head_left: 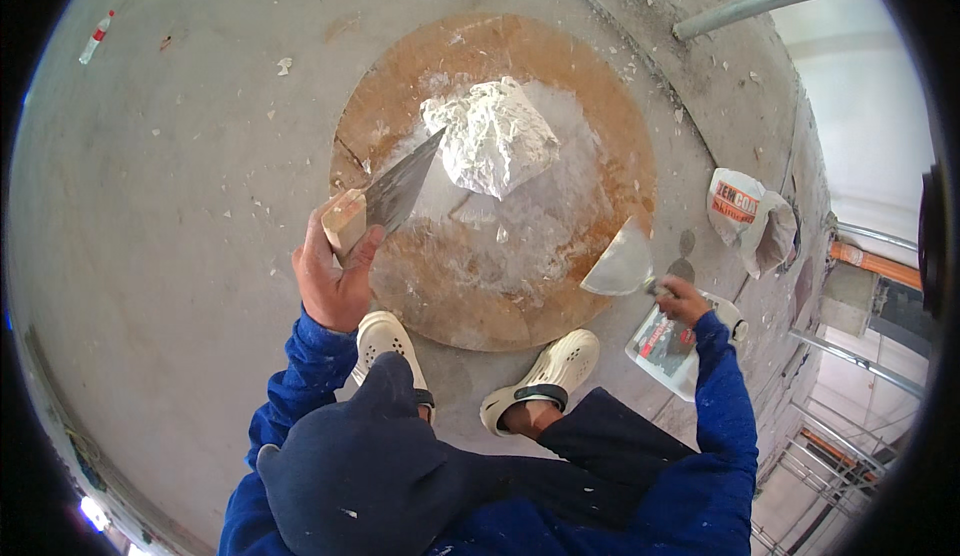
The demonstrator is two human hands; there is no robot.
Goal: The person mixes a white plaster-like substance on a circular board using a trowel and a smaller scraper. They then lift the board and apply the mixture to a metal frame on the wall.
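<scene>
My left hand [338,286] is closed round the wooden handle of a plastering trowel [403,188]. Its flat steel blade is tilted, and the tip reaches the left side of a white heap of putty [495,141] in this view. In my right hand [683,302] is a putty knife [620,262], whose wide, whitish blade hangs over the right front edge of a round wooden board [385,86]. The lumpy heap sits on the board's far half, and white smears and powder spread around it. Whether the trowel tip touches the putty, I cannot tell.
A crumpled white bag [738,206] lies on the floor to the right. A white container [660,356] stands below my right hand. Cream clogs [545,381] on my feet are at the board's near edge. Metal pipes [775,1] rise far right; a bottle [97,38] lies far left.
</scene>
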